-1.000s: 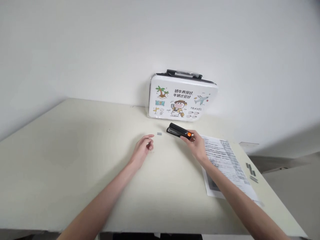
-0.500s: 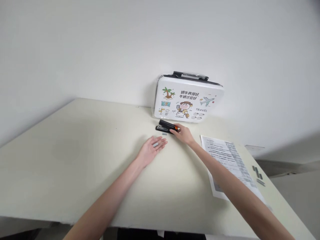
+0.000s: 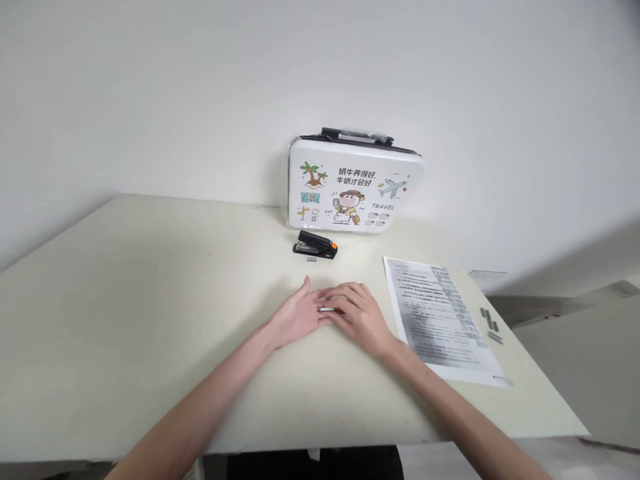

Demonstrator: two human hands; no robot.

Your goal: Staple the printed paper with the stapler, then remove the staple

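Palm up, my left hand (image 3: 299, 315) rests low over the table with its fingers spread and a small strip of staples (image 3: 327, 309) lying on them. My right hand (image 3: 359, 313) reaches over those fingers from the right, its curled fingertips at the strip and partly hiding it. Beyond both hands, a black stapler (image 3: 316, 245) with an orange part stands on the table, touched by neither hand. Another small staple strip (image 3: 311, 259) lies just in front of the stapler.
A white case (image 3: 350, 187) with cartoon prints stands against the wall behind the stapler. A printed sheet (image 3: 440, 320) lies on the right of the table (image 3: 125, 320). Several staple strips (image 3: 492, 322) are near the right edge.
My right hand has let go of the stapler and come back to the staple strip on my left hand. The view has shifted, so the case and sheet appear further left.
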